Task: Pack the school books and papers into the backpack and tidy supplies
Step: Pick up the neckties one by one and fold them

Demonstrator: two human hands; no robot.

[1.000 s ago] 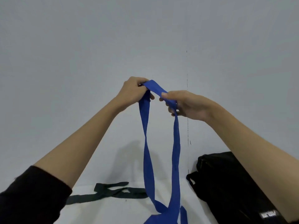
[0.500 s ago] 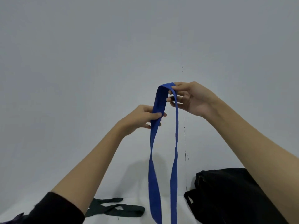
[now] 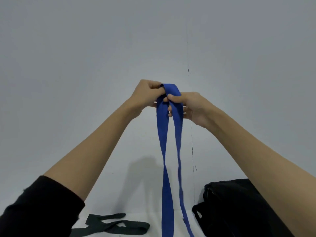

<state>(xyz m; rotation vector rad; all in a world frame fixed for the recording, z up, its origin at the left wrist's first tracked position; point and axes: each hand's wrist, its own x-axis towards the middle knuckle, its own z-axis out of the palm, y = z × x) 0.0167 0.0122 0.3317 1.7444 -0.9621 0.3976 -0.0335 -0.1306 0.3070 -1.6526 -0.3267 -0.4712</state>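
Blue strap (image 3: 168, 134): held up in front of the wall, folded over at the top; two lengths hang down side by side, the left one twisted partway down, both running out of the bottom of the view between the dark strap and the backpack.
Left hand (image 3: 147, 94): fingers curled, pinching the left side of the fold at the top of the blue strap.
Right hand (image 3: 189, 106): thumb and fingers clamped on the right length just below the fold; fingertips touch the strap between the two lengths.
Hands, relation: close together, nearly touching across the strap.
Change vs. 0.5 s ago: left hand was lower, gripping the left length well below the fold, while the right hand alone held the top; now the left hand has risen to the fold and both hands meet there. Similar to the pose 1.0 s ago.
Backpack (image 3: 236, 207): black, on the table at the right, against the wall, partly hidden by the right forearm.
Dark strap (image 3: 109, 225): dark green, lying flat and looped on the table toward the left, apart from the blue strap.
Table (image 3: 145, 214): white surface, only a strip visible along the bottom.
Sleeve (image 3: 39, 209): black, on the left forearm.
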